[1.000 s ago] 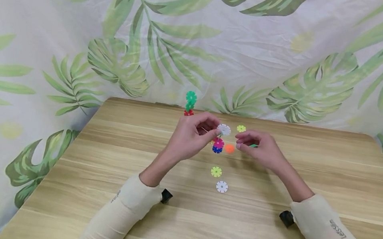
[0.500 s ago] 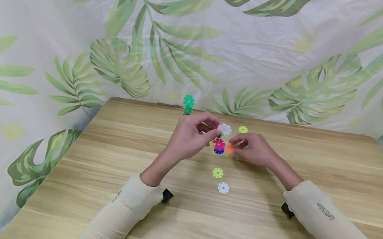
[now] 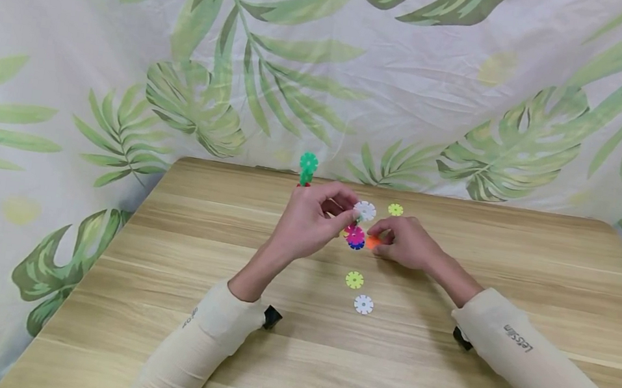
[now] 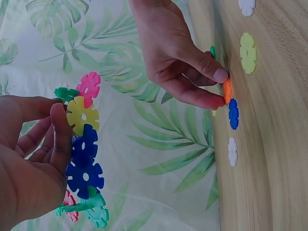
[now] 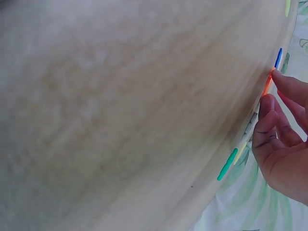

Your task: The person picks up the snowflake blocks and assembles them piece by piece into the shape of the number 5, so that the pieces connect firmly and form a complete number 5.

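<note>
My left hand holds a chain of interlocking snowflake discs off the table. In the left wrist view its fingers pinch near a small green disc, beside a pink disc and a yellow disc. Two blue discs follow, then green and pinkish ones at the other end. Thumb and fingers of my right hand pinch an orange disc at the tabletop. Close by it lies a loose blue disc, partly hidden by the chain's pink disc in the head view.
Loose discs lie on the wooden table: a yellow-green one, a white one, another white and a yellow-green one farther back. A green disc lies beyond my right hand. Leaf-patterned cloth hangs behind.
My right hand has moved left to the orange disc and now pinches it. The left hand keeps its hold on the chain, whose green end has shifted slightly.
</note>
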`<action>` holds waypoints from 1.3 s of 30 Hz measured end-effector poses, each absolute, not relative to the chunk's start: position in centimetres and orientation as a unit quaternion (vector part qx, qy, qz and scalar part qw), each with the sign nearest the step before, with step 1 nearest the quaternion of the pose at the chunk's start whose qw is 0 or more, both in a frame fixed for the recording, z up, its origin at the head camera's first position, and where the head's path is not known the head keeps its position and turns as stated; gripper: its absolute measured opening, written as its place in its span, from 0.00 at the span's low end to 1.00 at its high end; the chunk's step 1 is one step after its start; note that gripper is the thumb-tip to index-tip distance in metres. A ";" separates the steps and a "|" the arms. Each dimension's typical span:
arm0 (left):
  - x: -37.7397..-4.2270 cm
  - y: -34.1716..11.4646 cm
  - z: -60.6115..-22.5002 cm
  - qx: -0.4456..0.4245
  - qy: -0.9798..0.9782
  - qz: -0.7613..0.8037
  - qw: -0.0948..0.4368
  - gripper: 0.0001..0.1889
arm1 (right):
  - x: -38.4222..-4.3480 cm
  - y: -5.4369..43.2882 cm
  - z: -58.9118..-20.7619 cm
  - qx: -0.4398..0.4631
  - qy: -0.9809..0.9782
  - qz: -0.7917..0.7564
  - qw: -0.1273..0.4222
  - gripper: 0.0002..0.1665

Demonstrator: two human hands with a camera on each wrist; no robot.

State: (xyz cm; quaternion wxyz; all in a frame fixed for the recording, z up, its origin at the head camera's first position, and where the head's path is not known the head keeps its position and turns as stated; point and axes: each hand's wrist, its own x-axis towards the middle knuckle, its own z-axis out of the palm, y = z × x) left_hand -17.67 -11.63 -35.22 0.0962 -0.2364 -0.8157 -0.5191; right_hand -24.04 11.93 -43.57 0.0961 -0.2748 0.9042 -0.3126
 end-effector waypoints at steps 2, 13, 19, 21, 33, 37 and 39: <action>-17.7 -11.6 -35.3 -0.235 -0.819 -0.514 0.098 0.05 | -24.0 11.8 -43.6 -0.273 0.906 -0.309 0.096 0.17; -17.8 -11.5 -35.2 -0.233 -0.820 -0.513 0.102 0.05 | -23.7 12.5 -43.4 -0.256 0.912 -0.306 0.091 0.15; -17.8 -11.4 -35.2 -0.230 -0.822 -0.512 0.097 0.05 | -22.9 13.2 -42.2 -0.242 0.906 -0.332 0.099 0.08; -17.8 -11.4 -35.2 -0.227 -0.823 -0.511 0.095 0.05 | -22.5 13.5 -41.5 -0.232 0.901 -0.353 0.095 0.08; -17.8 -11.1 -35.1 -0.233 -0.822 -0.511 0.097 0.07 | -19.3 15.2 -37.6 -0.153 0.850 -0.504 0.022 0.13; -17.8 -11.0 -35.3 -0.235 -0.820 -0.513 0.095 0.07 | -18.5 15.6 -37.1 -0.143 0.833 -0.534 0.012 0.13; -17.8 -10.9 -35.4 -0.238 -0.820 -0.511 0.095 0.07 | -18.3 15.7 -37.0 -0.151 0.825 -0.544 -0.005 0.13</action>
